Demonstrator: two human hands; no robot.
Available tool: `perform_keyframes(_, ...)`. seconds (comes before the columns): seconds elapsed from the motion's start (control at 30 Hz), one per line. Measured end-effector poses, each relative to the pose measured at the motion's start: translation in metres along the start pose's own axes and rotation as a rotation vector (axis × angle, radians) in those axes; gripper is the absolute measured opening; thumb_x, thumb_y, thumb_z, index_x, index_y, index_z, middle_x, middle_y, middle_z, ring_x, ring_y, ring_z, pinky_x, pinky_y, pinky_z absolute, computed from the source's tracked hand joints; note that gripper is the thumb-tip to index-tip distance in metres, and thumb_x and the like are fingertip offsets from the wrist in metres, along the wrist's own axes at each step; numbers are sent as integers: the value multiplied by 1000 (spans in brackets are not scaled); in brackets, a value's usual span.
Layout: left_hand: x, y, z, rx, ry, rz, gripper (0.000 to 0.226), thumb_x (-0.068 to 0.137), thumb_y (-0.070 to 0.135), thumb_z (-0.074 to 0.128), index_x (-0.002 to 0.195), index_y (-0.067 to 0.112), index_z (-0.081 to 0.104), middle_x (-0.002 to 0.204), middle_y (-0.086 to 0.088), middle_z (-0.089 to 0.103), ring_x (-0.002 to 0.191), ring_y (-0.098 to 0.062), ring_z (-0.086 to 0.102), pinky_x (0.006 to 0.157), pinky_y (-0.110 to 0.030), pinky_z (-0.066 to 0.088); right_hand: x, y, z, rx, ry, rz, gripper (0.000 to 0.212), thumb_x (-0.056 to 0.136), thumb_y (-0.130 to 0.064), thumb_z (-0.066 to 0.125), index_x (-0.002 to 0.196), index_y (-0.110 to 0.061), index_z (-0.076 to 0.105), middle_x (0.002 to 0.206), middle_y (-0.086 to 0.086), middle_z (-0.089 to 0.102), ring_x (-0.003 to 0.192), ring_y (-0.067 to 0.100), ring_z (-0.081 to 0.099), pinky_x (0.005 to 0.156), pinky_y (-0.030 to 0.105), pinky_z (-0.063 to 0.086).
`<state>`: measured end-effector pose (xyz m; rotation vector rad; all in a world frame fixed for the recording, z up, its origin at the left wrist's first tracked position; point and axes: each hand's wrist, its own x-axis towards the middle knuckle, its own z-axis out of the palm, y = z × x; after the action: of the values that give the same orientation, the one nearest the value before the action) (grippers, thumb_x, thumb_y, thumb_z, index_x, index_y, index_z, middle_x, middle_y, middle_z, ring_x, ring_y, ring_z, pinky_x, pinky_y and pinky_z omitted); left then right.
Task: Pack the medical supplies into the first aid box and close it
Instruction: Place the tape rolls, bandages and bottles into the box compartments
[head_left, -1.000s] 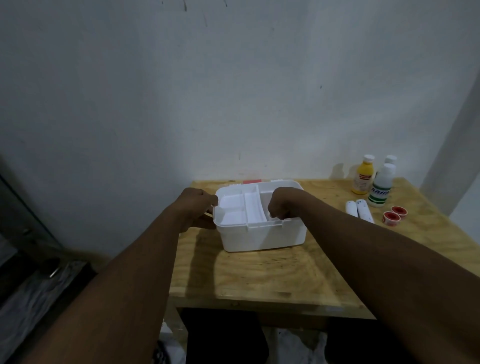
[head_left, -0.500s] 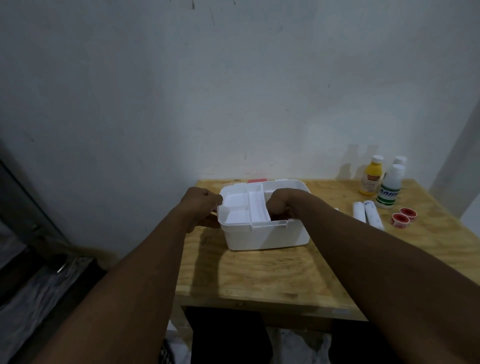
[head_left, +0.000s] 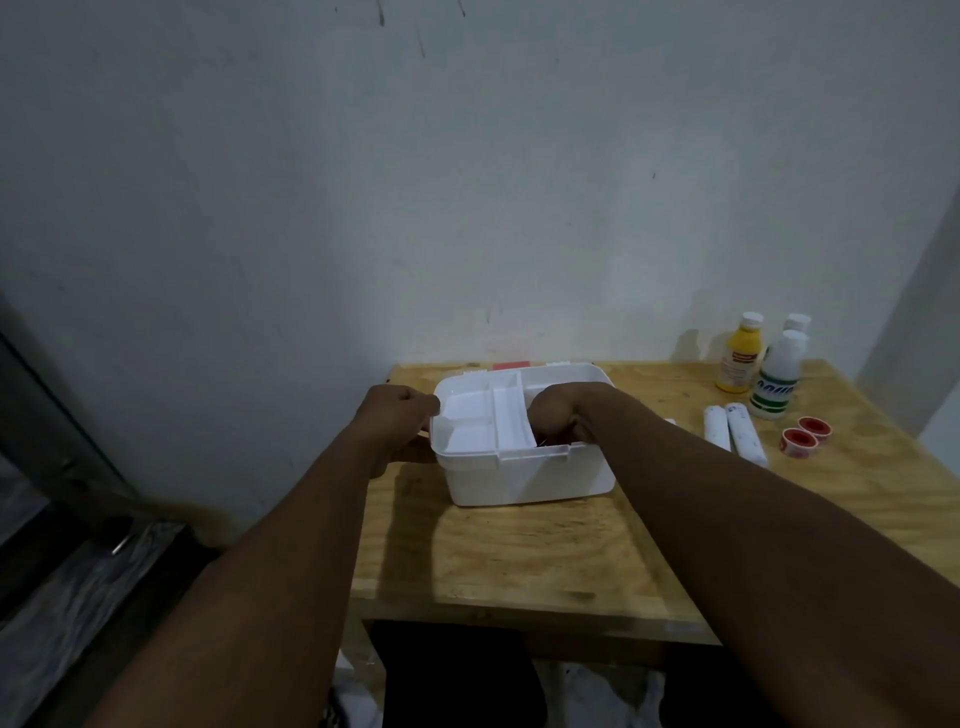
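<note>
The left hand (head_left: 395, 421) curls round the left end rim of the first aid box (head_left: 524, 478), holding it. The open box sits between the hands, its long axis running from one hand to the other, mouth up, latch side toward the person. The right hand (head_left: 553, 415) dips inside beside the inner tray (head_left: 483, 415); whether it grips anything I cannot tell. Pulling the tray up unevenly would likely jam it or tip the box. The bottles (head_left: 737, 358) and rolls (head_left: 732, 431) wait further right.
</note>
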<state>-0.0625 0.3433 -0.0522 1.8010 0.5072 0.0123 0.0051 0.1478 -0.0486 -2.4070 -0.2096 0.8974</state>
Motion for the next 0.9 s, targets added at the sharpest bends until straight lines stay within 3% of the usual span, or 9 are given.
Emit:
perform_keyframes(0.13,1,-4,1,-13,22,10,13,92,7,63,98,-3,69,102,-21,69,83,-37,73,61,-40,63,-8,-2,1,48,-17,10,21,93,-1,55,73,-5,58,77,10,59,65,20,56,56,27,49)
perform_keyframes(0.2,3,-6,2,-19,45,23,13,92,9,64,97,-2,70,101,-20,69,85,-38,72,63,-42,63,-13,-4,-1,43,44,-10,24,95,-2,55,72,-8,56,70,6,58,59,15,55,45,18,48)
perform_keyframes(0.27,4,-8,5,-18,74,42,12,91,11,65,94,1,71,101,-19,69,87,-38,71,64,-42,63,-17,-1,-9,184,138,-44,18,98,-3,52,83,0,60,64,10,66,51,16,61,42,19,51)
perform_keyframes(0.33,5,-11,8,-15,109,65,12,90,15,66,92,5,72,100,-16,70,89,-37,71,64,-41,64,-23,7,-24,505,336,-115,17,99,-3,49,99,9,62,75,23,71,54,22,67,47,29,57)
perform_keyframes(0.4,4,-14,13,-21,147,91,11,90,19,67,88,8,72,98,-13,70,88,-35,71,61,-39,63,-33,22,-45,621,653,-216,19,95,-4,51,98,7,67,78,23,71,50,22,67,42,26,53)
perform_keyframes(0.5,1,-16,21,-1,213,135,13,90,24,67,90,11,72,96,-8,69,82,-30,70,56,-35,61,-41,52,-68,459,936,-210,20,90,-11,53,90,-1,70,79,20,73,56,26,70,46,29,55)
perform_keyframes(0.6,-2,-19,27,1,264,156,16,89,27,65,93,13,73,96,-5,68,79,-26,68,53,-33,60,-36,86,-63,42,815,-87,18,89,-8,56,98,-3,70,96,18,72,83,34,72,70,40,62)
perform_keyframes(0.7,-2,-23,28,-11,291,158,16,89,28,65,94,15,73,98,-5,68,86,-29,68,54,-35,61,-28,113,-42,-280,662,-27,30,84,-8,61,113,-8,69,122,11,65,110,30,62,91,37,53)
perform_keyframes(0.9,-3,-23,30,-17,283,169,13,92,28,64,91,17,73,94,-3,67,83,-26,67,48,-28,56,-24,126,-25,-362,721,-1,18,88,-27,61,102,-17,66,105,4,68,97,25,62,83,36,46)
